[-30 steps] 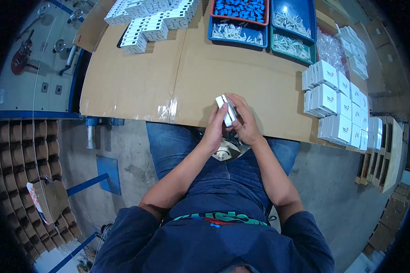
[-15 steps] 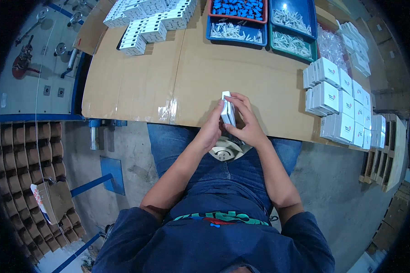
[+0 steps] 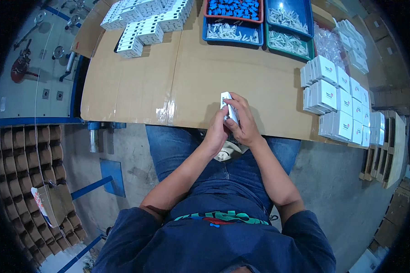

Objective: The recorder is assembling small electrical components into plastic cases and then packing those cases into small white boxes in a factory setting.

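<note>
A small white box [image 3: 226,103] is held edge-up over the near edge of the cardboard-covered table [image 3: 177,82]. My left hand [image 3: 216,131] grips its near side and my right hand [image 3: 242,122] wraps over its top and right side. Both hands press together around the box. A pale roll-like object [image 3: 227,152] lies in my lap just below the hands, partly hidden by them.
Stacks of white boxes [image 3: 337,104] stand at the table's right and more [image 3: 146,18] at the far left. Blue and green bins [image 3: 259,20] with blue and white small parts sit at the far edge. Cardboard dividers [image 3: 23,154] fill the floor at left.
The box has been turned from a tilted flat pose to edge-up and shifted slightly toward the table. Both hands stay closed around it.
</note>
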